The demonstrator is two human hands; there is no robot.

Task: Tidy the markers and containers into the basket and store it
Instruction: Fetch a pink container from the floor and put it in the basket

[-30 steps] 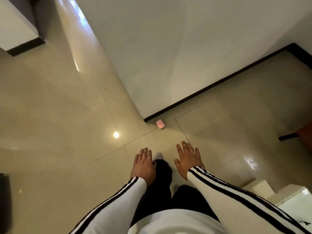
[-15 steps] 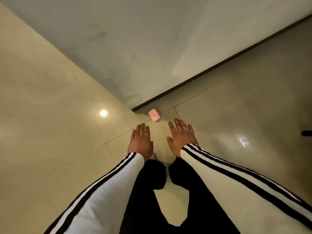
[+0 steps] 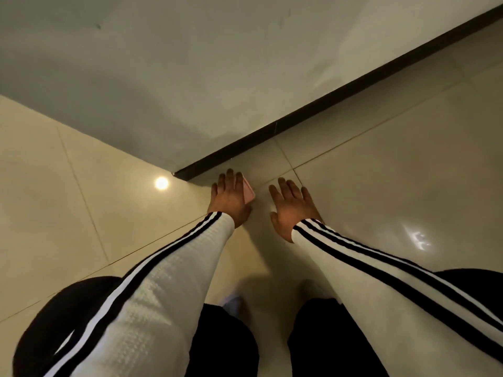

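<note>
A small pink container (image 3: 248, 192) lies on the tiled floor just in front of the wall's corner. My left hand (image 3: 228, 198) is stretched out over it with straight fingers and covers most of it; only its right edge shows. Whether the hand touches it I cannot tell. My right hand (image 3: 292, 206) hovers open a little to the right, palm down, fingers spread, holding nothing. No basket or markers are in view.
A white wall with a dark skirting board (image 3: 299, 115) runs diagonally from the corner (image 3: 174, 174) to the upper right. Glossy beige floor tiles (image 3: 381, 172) spread on both sides. My dark trouser legs (image 3: 326, 336) fill the bottom.
I have bent lower and closer to the floor. Both hands have reached forward, and my left hand has come over the pink container, which lay uncovered ahead of the fingers before.
</note>
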